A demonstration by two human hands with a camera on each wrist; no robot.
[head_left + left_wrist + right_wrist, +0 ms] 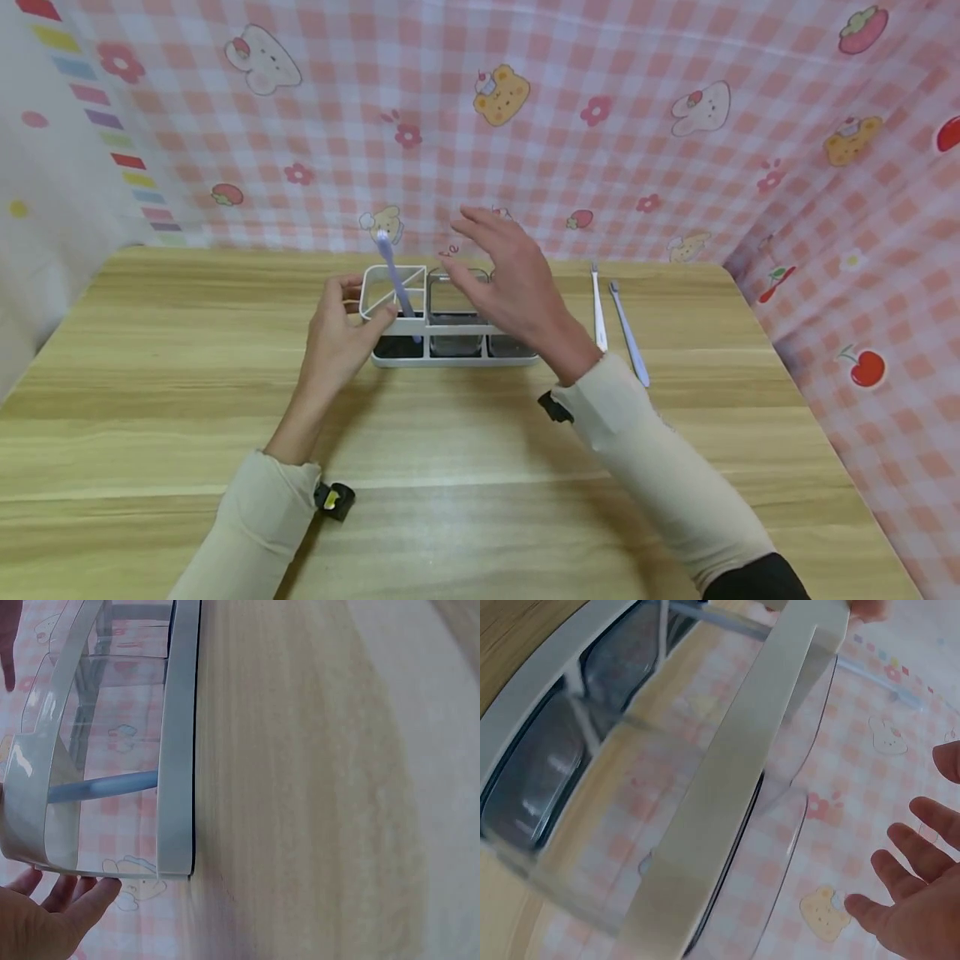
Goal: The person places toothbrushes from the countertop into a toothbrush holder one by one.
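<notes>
Beige sleeves (660,467) lie nearest, the purple toothbrush (397,277) leaning left, head up.

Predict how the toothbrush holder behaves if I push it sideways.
The holder is probably stiff, given its smooth, solid-looking frame. It may slide rather than roll, as its base looks long and flat. The toothbrush in it could shift, since it leans with space around it.

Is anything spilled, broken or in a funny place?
Nothing looks spilled or broken. A white toothbrush and a bluish toothbrush lie loose on the table, slightly odd since another toothbrush leans in the holder.
</notes>
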